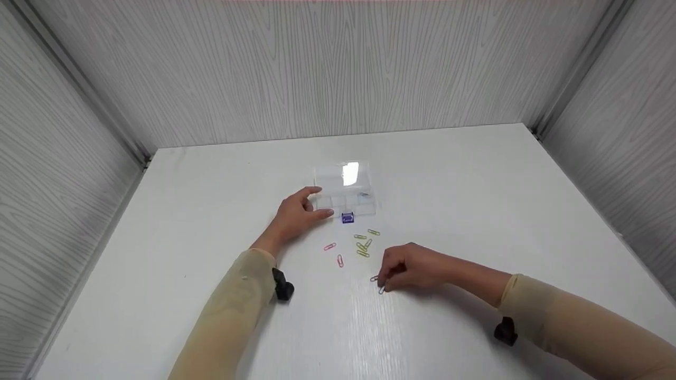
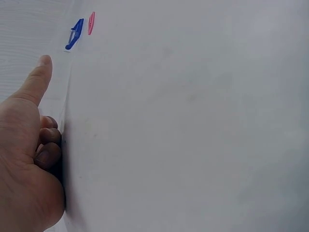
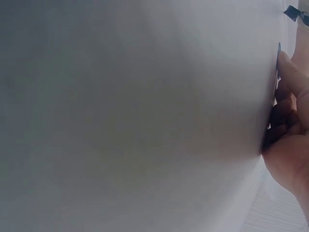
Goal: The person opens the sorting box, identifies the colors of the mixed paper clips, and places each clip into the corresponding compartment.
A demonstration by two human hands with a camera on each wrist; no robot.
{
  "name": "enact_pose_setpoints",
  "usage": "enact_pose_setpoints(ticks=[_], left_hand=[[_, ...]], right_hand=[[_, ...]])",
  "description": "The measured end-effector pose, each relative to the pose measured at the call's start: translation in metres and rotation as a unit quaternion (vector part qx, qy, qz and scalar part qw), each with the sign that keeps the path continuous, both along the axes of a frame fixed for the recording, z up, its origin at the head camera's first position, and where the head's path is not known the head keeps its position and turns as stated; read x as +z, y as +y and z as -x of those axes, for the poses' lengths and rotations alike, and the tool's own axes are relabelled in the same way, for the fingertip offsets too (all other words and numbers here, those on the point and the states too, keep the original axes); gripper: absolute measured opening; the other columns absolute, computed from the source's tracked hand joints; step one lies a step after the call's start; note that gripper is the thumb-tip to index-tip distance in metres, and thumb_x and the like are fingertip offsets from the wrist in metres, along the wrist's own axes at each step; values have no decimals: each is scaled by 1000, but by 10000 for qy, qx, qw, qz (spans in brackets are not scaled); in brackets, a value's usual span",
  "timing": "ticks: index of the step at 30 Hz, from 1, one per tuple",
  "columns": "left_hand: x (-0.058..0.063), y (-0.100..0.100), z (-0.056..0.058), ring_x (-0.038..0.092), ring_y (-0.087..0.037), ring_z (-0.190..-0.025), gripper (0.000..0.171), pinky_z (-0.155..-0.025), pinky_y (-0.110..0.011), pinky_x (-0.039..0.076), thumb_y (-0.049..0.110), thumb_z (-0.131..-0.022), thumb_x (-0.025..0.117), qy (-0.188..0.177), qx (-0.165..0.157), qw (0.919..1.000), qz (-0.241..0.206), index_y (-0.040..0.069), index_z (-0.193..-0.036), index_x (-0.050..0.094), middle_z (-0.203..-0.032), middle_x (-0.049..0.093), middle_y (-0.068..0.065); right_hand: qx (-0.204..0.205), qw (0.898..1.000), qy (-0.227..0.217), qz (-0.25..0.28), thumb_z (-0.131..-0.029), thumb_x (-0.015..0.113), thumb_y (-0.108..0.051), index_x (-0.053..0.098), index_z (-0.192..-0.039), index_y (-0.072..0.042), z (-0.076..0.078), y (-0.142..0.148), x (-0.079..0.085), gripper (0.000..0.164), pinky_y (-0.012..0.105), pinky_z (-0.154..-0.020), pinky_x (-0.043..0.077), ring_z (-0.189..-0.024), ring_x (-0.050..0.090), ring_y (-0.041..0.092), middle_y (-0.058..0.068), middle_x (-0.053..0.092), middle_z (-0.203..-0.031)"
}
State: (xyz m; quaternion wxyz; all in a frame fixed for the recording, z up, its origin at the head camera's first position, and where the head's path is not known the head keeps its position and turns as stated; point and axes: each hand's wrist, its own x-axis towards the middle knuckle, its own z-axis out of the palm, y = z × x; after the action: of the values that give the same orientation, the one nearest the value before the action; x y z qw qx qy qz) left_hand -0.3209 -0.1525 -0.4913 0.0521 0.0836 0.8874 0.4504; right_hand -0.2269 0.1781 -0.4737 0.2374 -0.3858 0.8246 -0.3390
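A clear plastic compartment box lies with its lid raised toward the back. My left hand holds its left side, index finger at the back and thumb along the front edge near the blue-purple latch. My right hand is low over the table, thumb and fingertips pinching a pale paper clip. Another paper clip, dark reddish, lies right beside those fingertips, partly hidden. In the right wrist view a thin clip edge shows at the thumb tip. A few clips sit in a right compartment.
Several yellow-green paper clips lie loosely grouped in front of the box. Two pinkish-red clips, one upper and one lower, lie left of them. Wood-grain panels wall the white table at the back and sides.
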Motion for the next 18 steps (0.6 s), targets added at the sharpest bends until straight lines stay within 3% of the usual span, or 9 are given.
enact_pose_setpoints(ticks=[12,18], left_hand=[[1,1,0,47,-16,-75,76,-76,-33,42,46,-90,86,40,-11,10000,-30,19,-154,55,-83,52,-1],[1,1,-2,48,-17,-76,75,-75,-33,42,46,-90,86,31,42,10000,-34,20,-154,56,-84,52,-1]], right_hand=[[60,9998,-123,166,-94,83,-16,84,-98,-24,1,0,-2,9,25,-82,51,-92,61,10,-10,68,-98],[72,9998,-53,151,-93,85,-18,82,-95,-28,1,1,-4,10,25,-81,49,-90,59,10,-11,67,-95]])
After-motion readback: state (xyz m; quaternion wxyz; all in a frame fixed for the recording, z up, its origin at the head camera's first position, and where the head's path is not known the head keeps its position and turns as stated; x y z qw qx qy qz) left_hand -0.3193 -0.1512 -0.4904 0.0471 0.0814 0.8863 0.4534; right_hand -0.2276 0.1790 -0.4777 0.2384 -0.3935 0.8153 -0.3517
